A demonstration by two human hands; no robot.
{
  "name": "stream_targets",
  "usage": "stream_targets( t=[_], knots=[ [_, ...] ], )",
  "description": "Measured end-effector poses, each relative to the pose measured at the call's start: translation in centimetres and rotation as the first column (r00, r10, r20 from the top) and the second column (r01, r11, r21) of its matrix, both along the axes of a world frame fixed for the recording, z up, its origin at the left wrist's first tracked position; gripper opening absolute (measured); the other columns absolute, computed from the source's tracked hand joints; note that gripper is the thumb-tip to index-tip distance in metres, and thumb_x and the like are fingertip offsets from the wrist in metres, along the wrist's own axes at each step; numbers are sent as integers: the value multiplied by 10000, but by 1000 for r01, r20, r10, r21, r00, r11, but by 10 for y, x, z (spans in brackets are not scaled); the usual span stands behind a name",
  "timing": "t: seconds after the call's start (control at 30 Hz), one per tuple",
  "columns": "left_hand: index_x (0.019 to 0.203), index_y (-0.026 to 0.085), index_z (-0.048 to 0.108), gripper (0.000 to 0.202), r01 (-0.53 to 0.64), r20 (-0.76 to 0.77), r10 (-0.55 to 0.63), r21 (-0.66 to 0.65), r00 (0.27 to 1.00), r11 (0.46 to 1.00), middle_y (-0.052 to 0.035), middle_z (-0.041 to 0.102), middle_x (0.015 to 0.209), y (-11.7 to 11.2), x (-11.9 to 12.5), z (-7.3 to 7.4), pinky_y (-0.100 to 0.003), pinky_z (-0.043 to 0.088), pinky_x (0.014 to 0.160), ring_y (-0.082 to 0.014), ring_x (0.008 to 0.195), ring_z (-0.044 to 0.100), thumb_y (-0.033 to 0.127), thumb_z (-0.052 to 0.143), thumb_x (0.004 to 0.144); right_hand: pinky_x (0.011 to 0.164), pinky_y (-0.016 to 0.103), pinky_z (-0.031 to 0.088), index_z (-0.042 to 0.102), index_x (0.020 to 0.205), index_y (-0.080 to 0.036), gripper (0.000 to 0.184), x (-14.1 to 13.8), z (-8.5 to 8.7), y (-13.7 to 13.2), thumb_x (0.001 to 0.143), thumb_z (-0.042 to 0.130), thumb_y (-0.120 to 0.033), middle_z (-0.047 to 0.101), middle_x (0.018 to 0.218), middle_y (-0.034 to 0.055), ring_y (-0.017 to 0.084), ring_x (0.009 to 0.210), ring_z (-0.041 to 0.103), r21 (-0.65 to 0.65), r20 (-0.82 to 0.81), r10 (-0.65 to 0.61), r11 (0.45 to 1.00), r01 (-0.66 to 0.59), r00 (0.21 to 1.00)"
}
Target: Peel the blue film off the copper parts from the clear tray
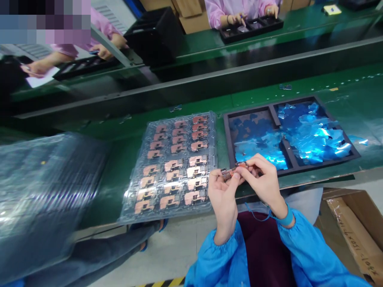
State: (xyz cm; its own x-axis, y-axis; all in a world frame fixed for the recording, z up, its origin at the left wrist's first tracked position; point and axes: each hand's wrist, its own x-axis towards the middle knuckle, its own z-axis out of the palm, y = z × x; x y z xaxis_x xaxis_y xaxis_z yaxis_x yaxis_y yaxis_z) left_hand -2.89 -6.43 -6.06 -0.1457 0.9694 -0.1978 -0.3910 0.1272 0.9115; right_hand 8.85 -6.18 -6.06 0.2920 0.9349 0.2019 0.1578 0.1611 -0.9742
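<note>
Between my two hands I hold a small copper-coloured circuit board (228,173), just past the bench's near edge. The fingers of my left hand (224,193) grip its left end. My right hand (261,175) pinches the other end, with the thumb pressed on top. Left of my hands lies a clear plastic tray (213,147) with similar copper-coloured boards set in three columns. On the right, close behind my right hand, is a black divided tray (228,137). Loose pieces of blue film (320,135) fill its compartments.
Stacked clear trays (50,187) stand at the left. A bar (179,85) runs along the green bench's (248,99) far side, with co-workers in pink sleeves (215,16) beyond it. An open cardboard box (353,231) sits low at the right. Someone's legs (116,251) show at lower left.
</note>
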Motion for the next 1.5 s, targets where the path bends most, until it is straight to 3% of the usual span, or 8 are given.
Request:
stream_targets(
  t=[0.23,0.4,0.6,0.77,1.0,1.23,1.37,1.5],
  knots=[
    [979,231,501,470,25,-39,-24,20,999,999,12,763,897,-10,-15,12,-336,721,769,-184,780,821,304,935,813,662,314,459,698,759,-213,406,-2,-2,-4,1120,552,-330,604,721,-4,151,686,560,103,67,46,993,-53,997],
    [1025,227,605,338,-64,-306,109,152,946,986,-6,748,929,19,-81,22,-322,689,824,-183,870,798,266,875,826,687,331,497,792,1237,-226,308,10,5,-9,1129,522,-329,722,968,55,173,781,640,91,190,67,992,-86,979],
    [1271,204,755,376,152,-838,-4,94,546,984,-66,781,1078,77,-201,25,-360,624,813,-202,797,763,353,697,932,615,300,462,729,704,-215,357,35,17,-16,1054,685,-271,670,677,-11,137,619,606,229,262,-147,970,86,954],
    [1066,211,796,227,383,-952,-222,-130,208,914,-49,815,924,105,-239,13,-345,571,786,-226,799,746,361,665,957,585,281,461,752,712,-220,393,42,17,-16,1084,636,-275,672,669,-11,123,593,598,189,291,-117,980,62,949],
    [1027,210,798,231,465,-992,124,123,28,877,-105,788,1114,83,-226,-6,-470,528,1054,-291,1133,690,317,597,1063,593,273,491,767,748,-227,355,45,10,-14,1076,634,-243,703,711,-8,124,615,625,162,315,-70,987,19,947],
    [1280,185,758,365,526,-966,164,35,-202,850,-173,736,1296,57,-213,0,-511,565,1014,-346,1186,689,314,457,1118,577,254,490,769,775,-225,328,50,11,-10,1063,620,-173,696,708,-11,124,618,632,161,281,-35,987,-11,959],
    [1252,223,751,364,624,-956,264,127,-132,771,-153,735,1256,114,-181,24,-513,559,1008,-344,1156,692,372,446,1120,576,236,498,731,729,-210,378,48,23,-13,1068,577,-144,685,664,-8,119,598,644,214,222,-50,977,1,974],
    [1256,251,747,365,818,-971,241,148,12,556,-110,756,1237,219,-64,40,-488,549,1059,-321,1186,687,437,469,1108,588,224,513,731,760,-197,394,53,22,-14,1100,532,-179,686,660,6,121,617,665,252,160,-55,968,13,986]
  ],
)
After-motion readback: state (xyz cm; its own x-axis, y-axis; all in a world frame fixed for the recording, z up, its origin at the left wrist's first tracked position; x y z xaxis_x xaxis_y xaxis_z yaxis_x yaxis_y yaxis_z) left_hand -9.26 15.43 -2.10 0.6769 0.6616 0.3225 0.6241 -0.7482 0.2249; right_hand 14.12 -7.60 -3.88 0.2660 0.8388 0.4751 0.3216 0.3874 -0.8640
